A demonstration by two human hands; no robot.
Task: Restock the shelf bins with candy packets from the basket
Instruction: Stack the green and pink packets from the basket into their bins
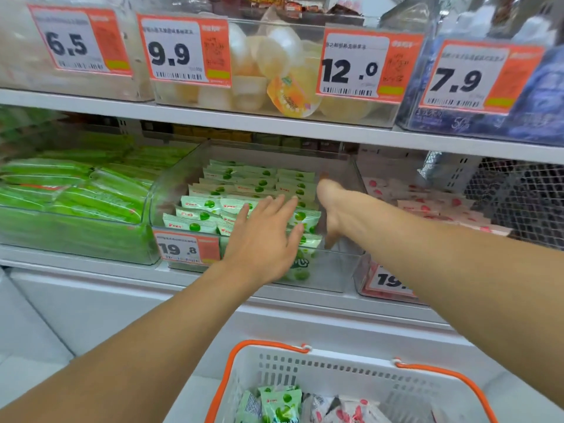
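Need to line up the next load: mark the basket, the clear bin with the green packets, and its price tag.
basket [341, 366]: head view, white back wall below the rim.
clear bin [332, 267]: head view, bare front wall, right part.
price tag [183, 248]: head view, middle of the printed number.

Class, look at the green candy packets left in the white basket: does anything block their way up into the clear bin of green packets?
Yes: both hands. The left hand lies flat over the clear plastic bin's front packets; the right hand reaches inside. The white orange-handled basket sits open below, green candy packets uncovered.
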